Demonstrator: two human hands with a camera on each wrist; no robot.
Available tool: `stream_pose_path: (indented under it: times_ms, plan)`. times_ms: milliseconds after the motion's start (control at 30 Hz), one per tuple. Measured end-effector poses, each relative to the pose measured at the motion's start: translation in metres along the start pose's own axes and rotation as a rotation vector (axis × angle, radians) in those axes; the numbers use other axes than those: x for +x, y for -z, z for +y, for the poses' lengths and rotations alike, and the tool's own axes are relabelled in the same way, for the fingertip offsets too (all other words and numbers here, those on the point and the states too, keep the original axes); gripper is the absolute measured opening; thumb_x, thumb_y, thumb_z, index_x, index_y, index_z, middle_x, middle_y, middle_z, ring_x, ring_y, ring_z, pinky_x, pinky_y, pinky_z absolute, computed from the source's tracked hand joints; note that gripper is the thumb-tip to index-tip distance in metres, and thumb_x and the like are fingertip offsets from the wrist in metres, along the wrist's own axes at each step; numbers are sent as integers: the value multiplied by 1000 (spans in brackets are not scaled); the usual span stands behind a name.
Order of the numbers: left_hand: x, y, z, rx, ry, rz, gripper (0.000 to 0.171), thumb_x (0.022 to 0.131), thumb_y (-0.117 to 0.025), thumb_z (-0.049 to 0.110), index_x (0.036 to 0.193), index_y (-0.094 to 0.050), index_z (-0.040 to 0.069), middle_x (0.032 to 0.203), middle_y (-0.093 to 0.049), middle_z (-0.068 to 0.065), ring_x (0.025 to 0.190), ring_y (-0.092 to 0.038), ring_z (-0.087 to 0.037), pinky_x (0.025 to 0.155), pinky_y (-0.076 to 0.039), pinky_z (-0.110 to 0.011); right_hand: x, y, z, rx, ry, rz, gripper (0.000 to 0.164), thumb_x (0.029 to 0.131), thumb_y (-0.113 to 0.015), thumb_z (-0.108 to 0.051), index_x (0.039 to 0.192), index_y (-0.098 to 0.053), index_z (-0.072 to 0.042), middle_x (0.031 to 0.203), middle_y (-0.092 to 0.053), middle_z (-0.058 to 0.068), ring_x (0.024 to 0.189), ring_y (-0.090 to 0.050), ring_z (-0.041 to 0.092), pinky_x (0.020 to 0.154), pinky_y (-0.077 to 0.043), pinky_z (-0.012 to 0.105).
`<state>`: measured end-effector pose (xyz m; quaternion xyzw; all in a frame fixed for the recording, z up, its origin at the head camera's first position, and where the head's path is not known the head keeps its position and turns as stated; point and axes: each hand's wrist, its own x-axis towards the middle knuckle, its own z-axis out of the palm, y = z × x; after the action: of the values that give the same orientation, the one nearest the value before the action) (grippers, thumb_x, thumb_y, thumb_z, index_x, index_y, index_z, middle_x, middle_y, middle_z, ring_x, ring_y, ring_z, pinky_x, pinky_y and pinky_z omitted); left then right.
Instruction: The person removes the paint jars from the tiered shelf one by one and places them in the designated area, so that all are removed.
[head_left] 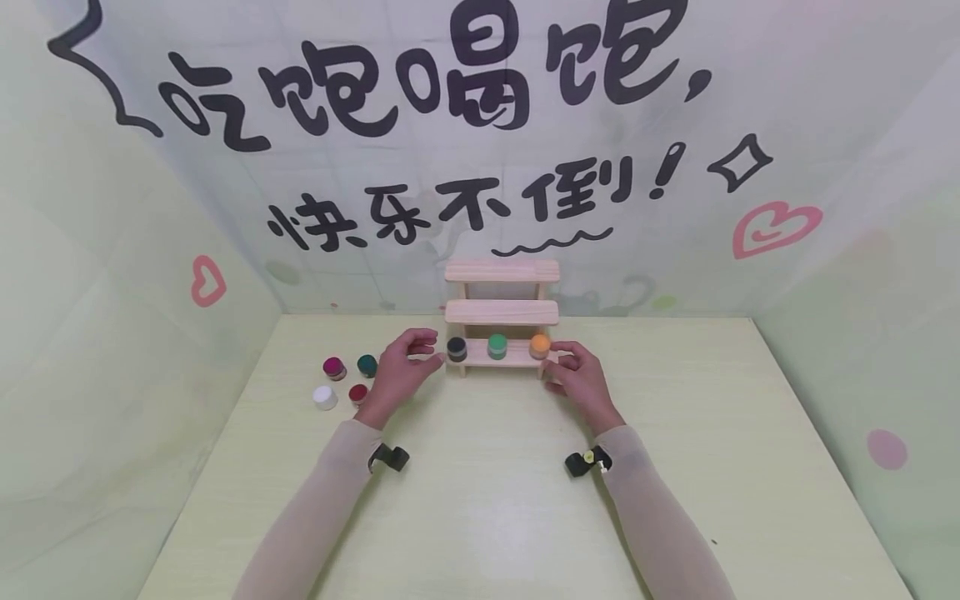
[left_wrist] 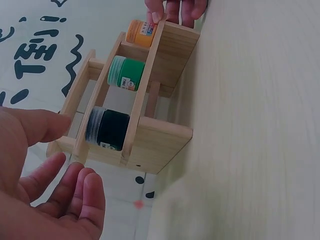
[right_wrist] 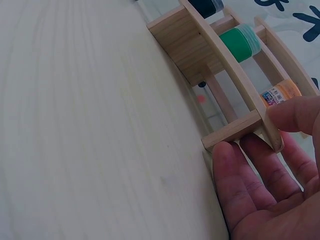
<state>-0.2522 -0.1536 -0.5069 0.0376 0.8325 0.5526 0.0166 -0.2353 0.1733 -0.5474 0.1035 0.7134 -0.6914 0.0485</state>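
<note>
A three-step wooden stand stands at the back of the table. Along its lowest step sit three small paint jars: a black one at left, a green one in the middle and an orange one at right. My left hand is by the stand's left end near the black jar, fingers loosely bent and holding nothing. At the opposite end my right hand grips the lowest step, thumb at its front board beside the orange jar, fingers against the side leg.
Left of the stand are more paint jars: magenta, dark teal, white and red, the last partly behind my left wrist. A printed cloth backdrop rises behind the table and along both sides.
</note>
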Motion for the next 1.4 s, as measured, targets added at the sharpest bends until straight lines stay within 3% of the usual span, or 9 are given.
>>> stream_pose_path:
  times_ms: [267,433,667,1200,1400]
  plan:
    - [9,-16,1,-7,14,-38,55,92,-83,25,140,-62,11,133,-68,-10,123,-65,-29,101,-59,-46,0,-1,0,2,-4,4,39,97,-74,-9,135,-63,-9,81,-59,-7,81,-69,11,79,-66,33]
    - [12,-24,0,18,20,-52,51,90,-85,25,137,-65,18,127,-70,-7,120,-66,-28,97,-59,-44,1,-1,0,5,-7,-1,40,98,-74,-9,136,-62,-9,81,-59,-7,82,-69,11,81,-66,34]
    - [16,-29,-2,59,34,-45,47,91,-83,24,135,-67,19,125,-71,-5,119,-64,-25,100,-58,-44,1,1,0,-25,-8,-3,41,99,-73,-12,139,-62,-10,82,-58,-7,84,-67,10,86,-66,36]
    - [11,-16,0,65,13,-30,49,91,-85,30,136,-69,22,126,-72,-2,118,-67,-26,92,-61,-44,0,-1,0,-30,-10,-1,41,99,-74,-12,138,-62,-10,81,-58,-7,84,-67,12,84,-66,36]
    - [8,-7,4,50,4,-27,52,91,-85,29,138,-68,17,130,-71,-4,122,-65,-27,102,-59,-45,1,-1,1,-35,-8,-1,41,99,-73,-13,138,-62,-10,81,-57,-7,83,-66,10,82,-66,34]
